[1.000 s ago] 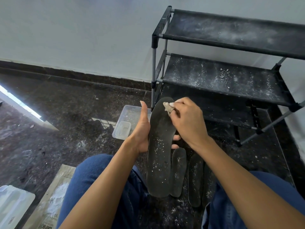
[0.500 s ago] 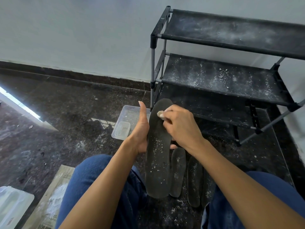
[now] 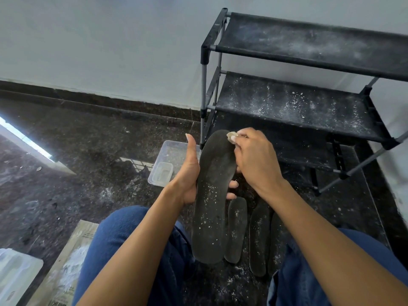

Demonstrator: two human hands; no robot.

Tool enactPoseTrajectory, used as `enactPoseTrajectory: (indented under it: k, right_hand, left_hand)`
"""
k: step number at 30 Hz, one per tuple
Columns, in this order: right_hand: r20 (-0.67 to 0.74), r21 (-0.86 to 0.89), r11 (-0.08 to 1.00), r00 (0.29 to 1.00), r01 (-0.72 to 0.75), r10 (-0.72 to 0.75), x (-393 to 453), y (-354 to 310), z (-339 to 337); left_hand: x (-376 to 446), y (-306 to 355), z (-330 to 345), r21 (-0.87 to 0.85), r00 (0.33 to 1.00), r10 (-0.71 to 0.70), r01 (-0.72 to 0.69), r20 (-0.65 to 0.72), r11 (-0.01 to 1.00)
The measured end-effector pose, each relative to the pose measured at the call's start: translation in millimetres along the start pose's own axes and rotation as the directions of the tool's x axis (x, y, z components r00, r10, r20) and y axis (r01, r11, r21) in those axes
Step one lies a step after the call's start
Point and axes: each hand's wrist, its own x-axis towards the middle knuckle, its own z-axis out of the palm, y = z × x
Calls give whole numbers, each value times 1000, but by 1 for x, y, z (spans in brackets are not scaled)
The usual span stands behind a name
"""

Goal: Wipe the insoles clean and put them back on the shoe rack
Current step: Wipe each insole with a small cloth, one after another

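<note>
Sitting on a dark floor, a person held a black insole upright at centre frame. The left hand gripped its middle from 9 o'clock, thumb raised, fingertips showing past the far edge. The right hand pinched a small pale cloth against the insole's toe at 12 o'clock. Three more insoles lay on the floor at 5 o'clock, speckled white. A dusty black rack stood at 1 o'clock, and a clear tub sat at 10 o'clock.
</note>
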Motion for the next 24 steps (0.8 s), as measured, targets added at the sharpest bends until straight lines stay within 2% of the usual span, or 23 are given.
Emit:
enactPoseTrajectory:
  k: [2, 5, 7, 10, 12, 14, 18, 19, 22, 24]
  right_hand:
    - [25, -61, 994, 996, 88, -86, -4, -7, 2]
    - [167, -64, 974, 965, 215, -202, -9, -12, 11]
    - [152, -57, 985, 976, 163, -153, -6, -9, 10]
    - [71, -129, 992, 997, -5, 15, 2, 3, 3]
    - [24, -116, 993, 999, -37, 40, 2, 4, 1]
    - [37, -101, 994, 999, 43, -39, -4, -5, 5]
    - [182, -63, 979, 967, 195, -181, -12, -16, 12]
    - [164, -78, 982, 974, 170, -156, -9, -13, 11]
    - [57, -105, 994, 998, -23, 29, 3, 3, 4]
    - [-11, -71, 995, 997, -76, 75, 4, 5, 1]
  left_hand:
    - [-1, 1, 1, -2, 1000, 16, -16, -6, 1000]
    - [-2, 0, 2, -19, 999, 34, -34, -16, 999]
    - [-2, 0, 2, -16, 999, 33, -32, 5, 999]
    - [-1, 0, 1, -4, 1000, 5, -5, 18, 1000]
    - [0, 0, 1, 7, 1000, 1, -1, 16, 1000]
    - [0, -1, 2, 10, 1000, 9, -9, -6, 1000]
    - [-1, 0, 4, 1, 998, 33, -33, -55, 999]
    - [-1, 0, 4, -4, 999, 26, -26, -36, 1000]
    - [0, 0, 1, -13, 1000, -4, 4, 24, 1000]
    - [1, 0, 0, -14, 1000, -6, 6, 24, 1000]
